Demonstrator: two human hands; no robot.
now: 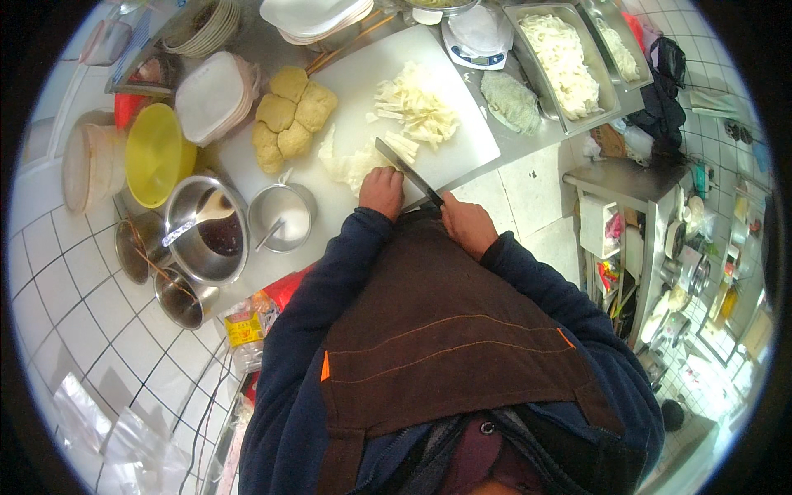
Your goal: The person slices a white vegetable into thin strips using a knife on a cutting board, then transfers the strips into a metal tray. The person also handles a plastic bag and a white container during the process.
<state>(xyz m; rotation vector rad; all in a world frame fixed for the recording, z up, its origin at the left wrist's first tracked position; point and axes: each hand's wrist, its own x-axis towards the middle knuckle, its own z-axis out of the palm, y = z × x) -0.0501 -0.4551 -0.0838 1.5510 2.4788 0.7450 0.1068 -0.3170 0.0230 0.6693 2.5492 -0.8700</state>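
Observation:
My right hand grips the dark handle of a kitchen knife, whose blade stands against a pale sheet of food on a white cutting board. Close to the left of the blade, my left hand rests with curled fingers on that sheet. A few cut strips lie just beyond the blade, and a larger heap of cut strips sits further back on the board. Yellowish dough pieces, joined in a cluster, lie at the board's left side.
On the left stand a steel bowl of dark liquid with a ladle, a steel pot of white contents, a yellow plastic bowl and stacked white trays. At the back right are a kitchen scale, a folded cloth and steel trays of strips.

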